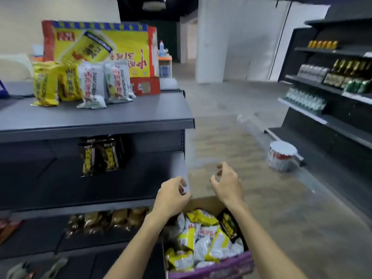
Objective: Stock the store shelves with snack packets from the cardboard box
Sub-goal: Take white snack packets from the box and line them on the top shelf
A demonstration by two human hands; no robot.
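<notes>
A cardboard box point(203, 203) with a purple front edge sits low in front of me, filled with several white, yellow and black snack packets point(203, 240). My left hand point(173, 196) hovers above the box's far left corner, fingers curled and apart, holding nothing. My right hand point(226, 183) hangs over the box's far right edge, also empty with loosely bent fingers. The grey shelf unit point(96, 117) stands to the left. Its top shelf carries yellow packets point(47, 83) and white packets point(104, 83). Black-and-yellow packets point(100, 156) stand on the middle shelf.
A big yellow and red carton point(112, 49) stands at the back of the top shelf. Brown packets point(108, 220) line the lower shelf. A white bucket point(280, 156) sits on the floor by the dark right-hand shelving point(332, 117), which holds bottles and cans.
</notes>
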